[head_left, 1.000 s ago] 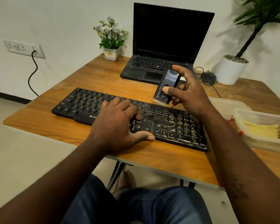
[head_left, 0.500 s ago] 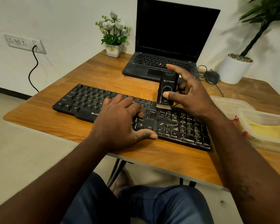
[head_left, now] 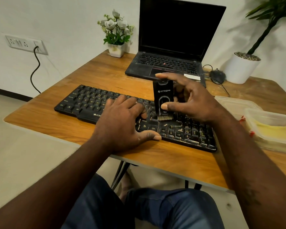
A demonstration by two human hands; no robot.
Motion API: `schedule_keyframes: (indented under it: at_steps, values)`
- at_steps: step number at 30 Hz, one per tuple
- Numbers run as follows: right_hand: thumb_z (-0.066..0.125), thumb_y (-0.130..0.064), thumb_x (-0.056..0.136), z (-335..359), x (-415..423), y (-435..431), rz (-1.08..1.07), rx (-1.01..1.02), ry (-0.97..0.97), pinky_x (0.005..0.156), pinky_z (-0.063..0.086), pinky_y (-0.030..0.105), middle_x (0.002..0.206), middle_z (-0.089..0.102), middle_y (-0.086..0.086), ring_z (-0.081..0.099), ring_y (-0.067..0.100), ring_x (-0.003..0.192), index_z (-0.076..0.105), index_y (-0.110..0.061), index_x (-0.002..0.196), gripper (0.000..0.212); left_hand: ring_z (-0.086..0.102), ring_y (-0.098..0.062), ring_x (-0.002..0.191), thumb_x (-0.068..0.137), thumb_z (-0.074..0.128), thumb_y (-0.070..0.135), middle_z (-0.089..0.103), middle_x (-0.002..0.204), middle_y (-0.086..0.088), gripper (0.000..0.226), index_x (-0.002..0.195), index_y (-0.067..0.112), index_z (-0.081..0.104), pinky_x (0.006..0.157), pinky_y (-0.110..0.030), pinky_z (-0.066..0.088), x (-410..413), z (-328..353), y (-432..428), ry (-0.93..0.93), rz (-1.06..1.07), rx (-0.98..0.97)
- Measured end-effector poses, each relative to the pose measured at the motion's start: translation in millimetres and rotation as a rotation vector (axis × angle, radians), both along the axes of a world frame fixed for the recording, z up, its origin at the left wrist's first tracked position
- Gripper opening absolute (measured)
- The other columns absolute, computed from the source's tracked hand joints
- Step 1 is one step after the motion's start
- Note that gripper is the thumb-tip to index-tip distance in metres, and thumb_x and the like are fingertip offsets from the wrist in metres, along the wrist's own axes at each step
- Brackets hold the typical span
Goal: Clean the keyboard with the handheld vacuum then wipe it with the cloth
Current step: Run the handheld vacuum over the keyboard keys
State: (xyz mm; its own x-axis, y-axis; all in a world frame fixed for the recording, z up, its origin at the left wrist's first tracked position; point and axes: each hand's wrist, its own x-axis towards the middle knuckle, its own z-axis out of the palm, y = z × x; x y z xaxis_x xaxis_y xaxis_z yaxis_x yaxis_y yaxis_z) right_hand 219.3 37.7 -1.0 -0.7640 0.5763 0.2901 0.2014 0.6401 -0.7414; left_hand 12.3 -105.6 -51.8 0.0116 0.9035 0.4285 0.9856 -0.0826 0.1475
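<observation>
Vacuum [head_left: 163, 95] pinched upright in right hand [head_left: 196, 100], brush [head_left: 165, 117] touching keyboard [head_left: 89, 104].

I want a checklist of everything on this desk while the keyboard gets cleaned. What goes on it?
Surface: wooden table, with the keyboard across its front.
Job's things: handheld vacuum upright, its brush on the keys; yellow cloth in a clear container on the right.
Clutter: open laptop, mouse, flower pot.
Hands: left hand rests flat on the keyboard; right hand grips the vacuum.
Cables: black cable plugged into the wall socket; thin mouse cable.
Surroundings: white wall, potted plant at the back right.
</observation>
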Motion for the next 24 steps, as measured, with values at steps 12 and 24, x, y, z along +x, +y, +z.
schedule_keyframes:
  at_steps: [12, 24]
  values:
    - [0.083, -0.024, 0.087, -3.1, -7.1, 3.6, -0.157, 0.203, 0.036, 0.079, 0.064, 0.031, 0.132, 0.062, -0.004, 0.068, 0.016, 0.110, 0.048, -0.043, 0.148, 0.074, 0.038, -0.008, 0.105, 0.068, 0.036, 0.103, 0.046, 0.106, 0.016, 0.078, 0.103, 0.037, 0.059, 0.095, -0.043, 0.039, 1.0, 1.3, 0.6, -0.004, 0.013, -0.031]
    - [0.083, -0.024, 0.087, -9.0, -15.4, -5.6, -0.070, 0.190, 0.011, 0.075, 0.063, 0.031, 0.127, 0.064, -0.004, 0.068, 0.010, 0.100, 0.047, -0.041, 0.150, 0.075, 0.043, -0.013, 0.108, 0.068, 0.035, 0.103, 0.055, 0.112, 0.011, 0.082, 0.107, 0.035, 0.059, 0.097, -0.044, 0.040, 0.2, 1.9, 0.6, 0.010, 0.028, -0.051]
